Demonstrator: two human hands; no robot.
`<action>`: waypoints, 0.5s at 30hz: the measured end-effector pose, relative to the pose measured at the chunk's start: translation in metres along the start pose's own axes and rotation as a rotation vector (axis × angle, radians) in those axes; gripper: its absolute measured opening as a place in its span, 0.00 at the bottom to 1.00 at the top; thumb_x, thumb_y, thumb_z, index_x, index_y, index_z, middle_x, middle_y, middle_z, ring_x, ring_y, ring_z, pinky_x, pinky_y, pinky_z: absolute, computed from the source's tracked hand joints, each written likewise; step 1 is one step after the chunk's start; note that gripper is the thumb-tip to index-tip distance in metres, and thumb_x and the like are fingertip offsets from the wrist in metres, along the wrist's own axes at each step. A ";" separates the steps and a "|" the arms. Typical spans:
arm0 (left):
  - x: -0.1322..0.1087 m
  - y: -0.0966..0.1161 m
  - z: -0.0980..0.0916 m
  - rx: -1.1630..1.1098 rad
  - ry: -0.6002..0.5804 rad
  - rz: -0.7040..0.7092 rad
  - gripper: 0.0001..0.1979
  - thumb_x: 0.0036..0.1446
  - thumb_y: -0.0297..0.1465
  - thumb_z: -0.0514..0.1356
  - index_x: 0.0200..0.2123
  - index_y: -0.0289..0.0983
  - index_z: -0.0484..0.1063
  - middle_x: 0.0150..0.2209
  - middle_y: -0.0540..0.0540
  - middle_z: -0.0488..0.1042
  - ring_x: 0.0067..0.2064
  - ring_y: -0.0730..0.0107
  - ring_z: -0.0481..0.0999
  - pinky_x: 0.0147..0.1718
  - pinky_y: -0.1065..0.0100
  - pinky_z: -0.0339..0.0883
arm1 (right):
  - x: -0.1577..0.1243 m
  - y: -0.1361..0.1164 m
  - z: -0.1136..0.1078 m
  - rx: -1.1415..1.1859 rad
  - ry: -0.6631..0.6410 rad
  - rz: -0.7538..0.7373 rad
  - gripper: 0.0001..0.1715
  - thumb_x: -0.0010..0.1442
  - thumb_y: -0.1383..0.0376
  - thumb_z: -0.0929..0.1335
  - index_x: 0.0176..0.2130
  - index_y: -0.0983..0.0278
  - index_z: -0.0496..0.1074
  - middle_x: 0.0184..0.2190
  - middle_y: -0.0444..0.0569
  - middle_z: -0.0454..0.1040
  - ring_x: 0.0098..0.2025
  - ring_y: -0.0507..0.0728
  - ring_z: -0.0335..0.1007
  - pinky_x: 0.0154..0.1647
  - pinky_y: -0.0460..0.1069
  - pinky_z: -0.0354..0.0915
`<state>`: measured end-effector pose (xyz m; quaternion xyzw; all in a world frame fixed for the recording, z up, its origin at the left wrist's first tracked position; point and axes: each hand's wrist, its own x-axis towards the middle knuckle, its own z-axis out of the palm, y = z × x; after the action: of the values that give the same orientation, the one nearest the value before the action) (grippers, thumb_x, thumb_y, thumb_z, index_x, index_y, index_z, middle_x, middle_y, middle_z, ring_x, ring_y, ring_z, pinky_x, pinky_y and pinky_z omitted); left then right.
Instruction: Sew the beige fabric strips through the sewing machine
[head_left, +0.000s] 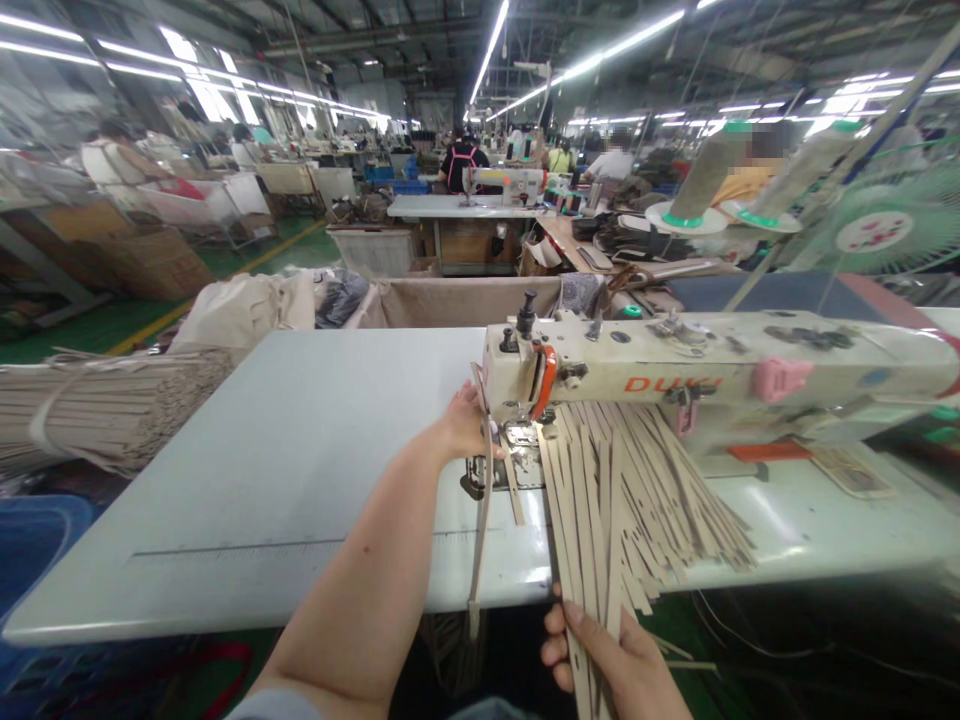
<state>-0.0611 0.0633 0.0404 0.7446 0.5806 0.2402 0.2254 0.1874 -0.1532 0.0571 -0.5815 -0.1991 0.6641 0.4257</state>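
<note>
Two-handed: pinched long flat beige strips (574, 520) in R hand (611, 650) past white tabletop (300, 430) edge, prob. to align; set L hand (461, 422) (finger grip: can't tell) by cream metal sewing machine (592, 358), prob. to steady.

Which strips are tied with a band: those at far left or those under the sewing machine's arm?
The far left bundle: a pale band wraps it. The strips under the machine's arm fan out, no band visible.
</note>
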 end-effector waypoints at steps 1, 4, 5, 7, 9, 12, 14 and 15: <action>0.000 0.000 0.000 0.026 -0.008 -0.011 0.43 0.30 0.35 0.80 0.56 0.38 0.78 0.69 0.36 0.68 0.70 0.28 0.63 0.73 0.40 0.56 | 0.001 -0.001 0.000 -0.005 0.001 -0.014 0.33 0.39 0.48 0.86 0.36 0.67 0.83 0.24 0.48 0.83 0.23 0.56 0.78 0.22 0.46 0.71; 0.001 0.001 -0.002 0.059 -0.044 0.011 0.44 0.32 0.36 0.80 0.58 0.38 0.78 0.68 0.34 0.67 0.70 0.30 0.63 0.73 0.42 0.54 | 0.001 -0.009 0.000 -0.007 0.000 -0.045 0.30 0.42 0.50 0.86 0.36 0.67 0.84 0.25 0.49 0.83 0.24 0.54 0.77 0.22 0.45 0.70; 0.001 0.001 -0.002 0.063 -0.057 0.027 0.44 0.33 0.36 0.80 0.58 0.39 0.78 0.68 0.35 0.68 0.71 0.31 0.62 0.74 0.43 0.52 | 0.002 -0.012 -0.001 -0.006 0.000 -0.053 0.28 0.44 0.51 0.85 0.37 0.68 0.84 0.25 0.49 0.83 0.24 0.54 0.77 0.23 0.44 0.70; 0.001 0.001 -0.003 0.064 -0.065 0.033 0.43 0.33 0.37 0.80 0.57 0.41 0.78 0.68 0.37 0.68 0.72 0.33 0.60 0.74 0.43 0.50 | 0.002 -0.017 -0.003 -0.002 0.005 -0.066 0.25 0.47 0.53 0.85 0.37 0.68 0.84 0.25 0.49 0.83 0.25 0.53 0.76 0.23 0.43 0.69; 0.001 0.001 -0.003 0.047 -0.056 0.002 0.43 0.31 0.37 0.81 0.56 0.41 0.79 0.70 0.38 0.66 0.72 0.32 0.58 0.74 0.42 0.50 | 0.004 -0.021 -0.006 -0.007 0.005 -0.076 0.24 0.48 0.54 0.84 0.38 0.69 0.85 0.25 0.48 0.82 0.24 0.52 0.75 0.23 0.43 0.69; 0.000 0.002 -0.002 -0.017 -0.020 -0.049 0.46 0.27 0.37 0.82 0.56 0.42 0.78 0.71 0.38 0.64 0.72 0.32 0.60 0.74 0.43 0.52 | 0.006 -0.022 -0.007 -0.023 -0.016 -0.086 0.25 0.46 0.54 0.85 0.38 0.69 0.85 0.24 0.47 0.82 0.22 0.53 0.75 0.20 0.43 0.66; -0.001 0.003 -0.003 -0.065 0.022 -0.067 0.48 0.25 0.36 0.82 0.57 0.42 0.77 0.70 0.38 0.67 0.70 0.32 0.63 0.73 0.43 0.54 | 0.006 -0.021 -0.005 -0.025 -0.041 -0.080 0.29 0.43 0.52 0.86 0.38 0.69 0.85 0.22 0.47 0.81 0.20 0.54 0.75 0.18 0.44 0.65; -0.002 0.004 -0.003 -0.086 0.040 -0.071 0.49 0.24 0.35 0.82 0.57 0.42 0.77 0.68 0.38 0.69 0.69 0.32 0.65 0.72 0.43 0.56 | 0.005 -0.020 -0.004 -0.020 -0.052 -0.071 0.31 0.42 0.50 0.86 0.37 0.68 0.84 0.22 0.47 0.81 0.20 0.55 0.75 0.17 0.44 0.65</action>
<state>-0.0602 0.0607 0.0447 0.7081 0.6003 0.2716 0.2538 0.1985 -0.1387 0.0684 -0.5608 -0.2375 0.6613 0.4379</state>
